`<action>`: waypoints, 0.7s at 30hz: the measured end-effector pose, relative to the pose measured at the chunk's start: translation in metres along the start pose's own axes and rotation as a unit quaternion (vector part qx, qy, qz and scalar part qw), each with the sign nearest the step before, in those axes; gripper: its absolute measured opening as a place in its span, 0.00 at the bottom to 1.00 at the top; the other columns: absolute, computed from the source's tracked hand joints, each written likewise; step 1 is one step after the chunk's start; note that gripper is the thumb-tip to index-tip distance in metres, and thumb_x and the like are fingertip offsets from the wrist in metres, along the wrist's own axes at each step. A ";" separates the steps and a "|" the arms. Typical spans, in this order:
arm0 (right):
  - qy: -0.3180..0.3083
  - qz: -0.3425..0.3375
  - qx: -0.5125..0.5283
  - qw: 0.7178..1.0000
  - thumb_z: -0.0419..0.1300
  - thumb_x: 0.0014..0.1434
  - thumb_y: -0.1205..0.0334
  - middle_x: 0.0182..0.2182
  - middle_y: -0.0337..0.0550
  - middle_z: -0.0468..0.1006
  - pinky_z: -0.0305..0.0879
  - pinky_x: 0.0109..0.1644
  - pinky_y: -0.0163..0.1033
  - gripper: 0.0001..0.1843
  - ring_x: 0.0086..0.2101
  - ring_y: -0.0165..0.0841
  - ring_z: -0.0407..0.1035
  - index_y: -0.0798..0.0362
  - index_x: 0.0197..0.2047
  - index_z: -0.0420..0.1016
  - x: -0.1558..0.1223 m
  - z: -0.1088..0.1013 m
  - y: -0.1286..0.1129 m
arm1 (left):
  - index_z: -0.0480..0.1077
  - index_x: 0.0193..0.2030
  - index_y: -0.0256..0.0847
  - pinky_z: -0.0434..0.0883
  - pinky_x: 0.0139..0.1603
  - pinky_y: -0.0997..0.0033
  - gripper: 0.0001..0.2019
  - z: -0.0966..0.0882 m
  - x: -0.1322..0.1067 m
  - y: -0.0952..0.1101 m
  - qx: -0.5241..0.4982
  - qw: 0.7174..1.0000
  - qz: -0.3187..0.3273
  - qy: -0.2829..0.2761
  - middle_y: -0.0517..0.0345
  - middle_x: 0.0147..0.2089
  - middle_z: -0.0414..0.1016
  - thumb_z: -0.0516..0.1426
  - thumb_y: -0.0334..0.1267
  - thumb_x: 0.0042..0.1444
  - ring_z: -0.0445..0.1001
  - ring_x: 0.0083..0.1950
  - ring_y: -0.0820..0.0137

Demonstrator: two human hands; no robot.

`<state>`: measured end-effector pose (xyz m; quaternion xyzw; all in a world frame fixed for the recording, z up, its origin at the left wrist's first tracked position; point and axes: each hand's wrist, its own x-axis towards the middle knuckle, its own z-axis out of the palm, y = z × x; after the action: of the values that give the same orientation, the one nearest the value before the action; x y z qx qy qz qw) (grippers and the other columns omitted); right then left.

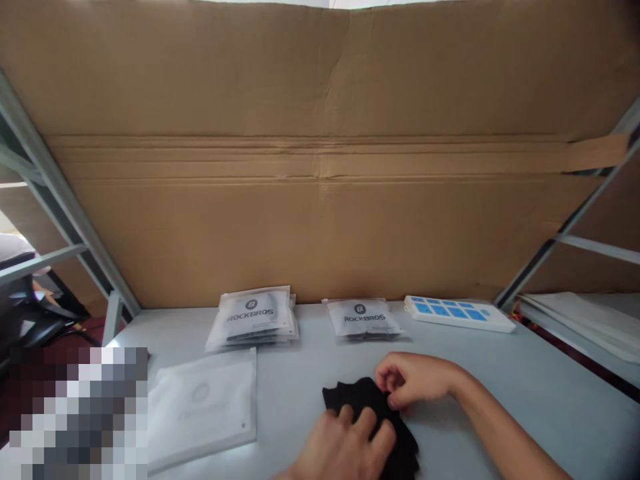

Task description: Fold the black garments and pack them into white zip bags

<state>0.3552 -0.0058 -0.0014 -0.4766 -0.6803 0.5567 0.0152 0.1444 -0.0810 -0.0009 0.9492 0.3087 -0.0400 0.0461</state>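
A piece of black fabric (361, 393) with a jagged outline lies on the table near the front. On top of it rests my left hand (343, 445), its fingers bent and closed on the cloth. My right hand (419, 379) is at the fabric's upper right edge, thumb and fingers pinched together there. The fingertips of that hand are partly hidden. To the left lies a flat frosted zip bag (210, 407) with a faint round logo. The exact kind of the black item does not show.
Along the back of the grey table (295, 380) sit a stack of ROCKBROS bags (253, 317), another ROCKBROS bag pile (364, 320) and a white power strip (457, 313) with blue sockets. A cardboard sheet (320, 233) stands behind. Metal frame legs (65, 193) flank it.
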 end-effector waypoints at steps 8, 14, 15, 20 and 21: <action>0.074 -0.017 -0.063 0.995 0.57 0.37 0.72 0.19 0.28 0.65 0.51 0.26 0.31 0.09 0.23 0.26 0.60 0.51 0.26 0.70 0.001 -0.017 0.016 | 0.48 0.72 0.47 0.74 0.51 0.55 0.40 -0.019 -0.023 -0.048 -0.120 0.977 -0.117 0.133 0.47 0.61 0.71 0.55 0.29 0.53 0.75 0.54 0.53; 0.077 -0.001 -0.083 0.994 0.57 0.37 0.73 0.18 0.28 0.64 0.51 0.25 0.30 0.09 0.22 0.25 0.58 0.51 0.25 0.70 -0.003 -0.026 0.025 | 0.72 0.53 0.43 0.60 0.66 0.44 0.18 -0.041 -0.031 -0.065 -0.013 0.994 0.030 0.104 0.50 0.65 0.70 0.57 0.30 0.55 0.68 0.63 0.50; 0.081 0.004 -0.087 0.993 0.57 0.37 0.73 0.18 0.27 0.63 0.50 0.25 0.30 0.09 0.22 0.25 0.57 0.51 0.25 0.70 -0.004 -0.027 0.026 | 0.74 0.47 0.42 0.65 0.62 0.47 0.12 -0.042 -0.031 -0.066 -0.022 0.996 0.024 0.079 0.50 0.57 0.76 0.57 0.32 0.55 0.74 0.56 0.52; 0.104 0.013 -0.104 0.989 0.56 0.38 0.74 0.17 0.27 0.61 0.48 0.24 0.30 0.09 0.22 0.25 0.55 0.51 0.24 0.70 -0.005 -0.029 0.029 | 0.74 0.42 0.42 0.74 0.42 0.62 0.07 -0.038 -0.027 -0.066 -0.057 0.997 0.015 0.045 0.55 0.39 0.79 0.55 0.37 0.62 0.78 0.38 0.59; 0.108 0.014 -0.108 0.988 0.57 0.38 0.74 0.17 0.26 0.61 0.48 0.24 0.31 0.09 0.21 0.25 0.56 0.51 0.24 0.70 -0.006 -0.029 0.028 | 0.74 0.44 0.42 0.74 0.41 0.62 0.08 -0.036 -0.026 -0.066 -0.067 0.996 0.018 0.049 0.56 0.39 0.80 0.54 0.37 0.63 0.78 0.38 0.60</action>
<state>0.3921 0.0097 -0.0096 -0.5421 -0.7239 0.4258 0.0290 0.0858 -0.0391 0.0337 0.9502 0.2952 0.0284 0.0956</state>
